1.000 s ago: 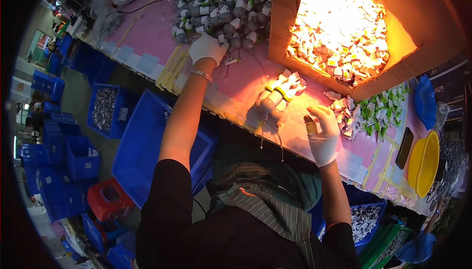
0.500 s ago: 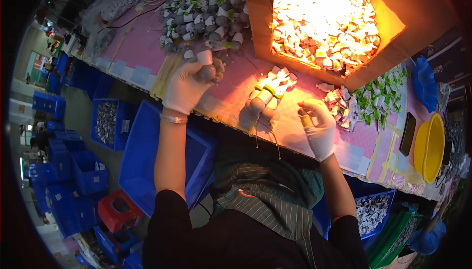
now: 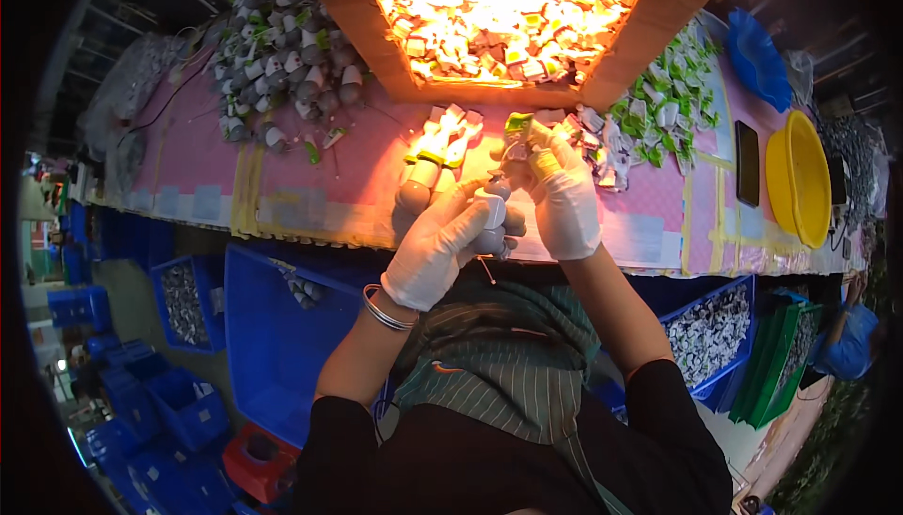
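My left hand (image 3: 435,250), gloved in white, is wrapped round a grey-and-white bulb-shaped piece (image 3: 491,214) at the table's front edge. Thin wires hang below it. Just to the right, my gloved right hand (image 3: 570,203) pinches a small pale piece with a green part (image 3: 516,129), held above the bulb-shaped piece. The two pieces look close together, but whether they touch is partly hidden by my fingers. Left of my hands, several joined grey-and-white pieces (image 3: 435,159) with yellow-green bands lie side by side on the pink table cover (image 3: 310,186).
A brightly lit cardboard box (image 3: 470,94) full of small pieces stands at the back. Grey-and-white pieces (image 3: 292,54) heap up at left; green-and-white ones (image 3: 668,106) at right. Further right are a dark phone (image 3: 747,163) and yellow basin (image 3: 800,181). A large blue bin (image 3: 273,346) stands below.
My left hand has come from the grey-and-white heap to the middle, carrying the bulb-shaped piece. My right hand has moved in beside it, now holding the green-marked piece. The whole view has shifted.
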Demonstrator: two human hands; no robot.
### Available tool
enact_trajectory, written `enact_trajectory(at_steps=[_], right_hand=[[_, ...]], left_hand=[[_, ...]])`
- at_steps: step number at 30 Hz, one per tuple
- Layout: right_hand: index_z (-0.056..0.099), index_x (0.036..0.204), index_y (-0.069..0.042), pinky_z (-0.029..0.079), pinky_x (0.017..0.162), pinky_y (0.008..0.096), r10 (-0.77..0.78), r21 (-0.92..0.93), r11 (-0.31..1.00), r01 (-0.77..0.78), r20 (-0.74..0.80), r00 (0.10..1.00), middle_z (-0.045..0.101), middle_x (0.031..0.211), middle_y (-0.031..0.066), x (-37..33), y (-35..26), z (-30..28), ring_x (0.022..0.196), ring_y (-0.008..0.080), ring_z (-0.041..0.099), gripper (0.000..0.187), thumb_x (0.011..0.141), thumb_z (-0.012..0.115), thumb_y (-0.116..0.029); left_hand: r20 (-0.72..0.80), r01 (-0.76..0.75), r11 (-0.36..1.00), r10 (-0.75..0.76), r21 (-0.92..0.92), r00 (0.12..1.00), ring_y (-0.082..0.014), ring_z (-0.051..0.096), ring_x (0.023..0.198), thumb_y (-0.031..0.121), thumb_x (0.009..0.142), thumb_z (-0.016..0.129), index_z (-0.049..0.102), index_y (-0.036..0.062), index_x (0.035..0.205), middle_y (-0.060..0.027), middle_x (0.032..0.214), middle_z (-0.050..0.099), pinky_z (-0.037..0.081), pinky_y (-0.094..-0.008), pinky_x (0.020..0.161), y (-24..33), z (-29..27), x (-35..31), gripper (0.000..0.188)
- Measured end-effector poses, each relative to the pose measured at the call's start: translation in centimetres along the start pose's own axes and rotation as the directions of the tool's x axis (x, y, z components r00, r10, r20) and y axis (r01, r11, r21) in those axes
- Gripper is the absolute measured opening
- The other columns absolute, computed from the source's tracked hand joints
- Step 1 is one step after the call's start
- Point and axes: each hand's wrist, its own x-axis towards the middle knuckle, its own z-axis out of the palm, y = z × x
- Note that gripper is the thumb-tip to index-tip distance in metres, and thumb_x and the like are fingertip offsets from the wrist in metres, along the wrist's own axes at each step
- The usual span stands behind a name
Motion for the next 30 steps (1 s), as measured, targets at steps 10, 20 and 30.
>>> enact_trajectory(at_steps=[10, 20, 30], right_hand=[[0.061, 0.111, 0.001, 0.048, 0.074, 0.0241, 0.239, -0.543, 0.830, -0.130, 0.136, 0.961, 0.065, 0.094, 0.0042, -0.5, -2.2, -2.1, 0.082, 0.0101, 0.060, 0.022, 0.096, 0.055, -0.014], [0.063, 0.102, 0.002, 0.051, 0.075, 0.0289, -0.122, -0.718, 0.554, 0.422, 0.431, 0.894, 0.065, 0.093, 0.0076, -0.3, -1.6, -2.2, 0.082, 0.0141, 0.062, 0.014, 0.088, 0.061, -0.001], [0.057, 0.100, -0.004, 0.045, 0.057, 0.0224, 0.514, -0.126, 0.858, -0.499, 0.162, 0.842, 0.059, 0.084, 0.0050, -2.2, -0.7, -2.9, 0.065, 0.0100, 0.054, 0.031, 0.091, 0.062, -0.034]], left_hand=[[-0.094, -0.144, 0.820, 0.233, 0.554, 0.968, -0.0170, 0.064, 0.094, 0.019, 0.082, 0.075, 0.052, -0.0027, 0.116, -0.0127, 0.100, 0.067, 0.050, -0.0281, 0.080, -0.5, -2.6, 0.8, 0.046], [0.017, -0.115, 0.479, 0.204, 0.870, 0.979, -0.0121, 0.055, 0.063, 0.023, 0.085, 0.070, 0.055, -0.0011, 0.116, -0.0046, 0.069, 0.059, 0.046, -0.0266, 0.063, 0.0, -1.9, 0.8, 0.042], [0.063, -0.279, 0.318, 0.550, 0.906, 0.833, -0.0295, 0.064, 0.079, 0.008, 0.079, 0.068, 0.053, 0.0014, 0.111, -0.0151, 0.085, 0.062, 0.050, -0.0374, 0.071, -2.8, -1.0, 2.0, 0.036]])
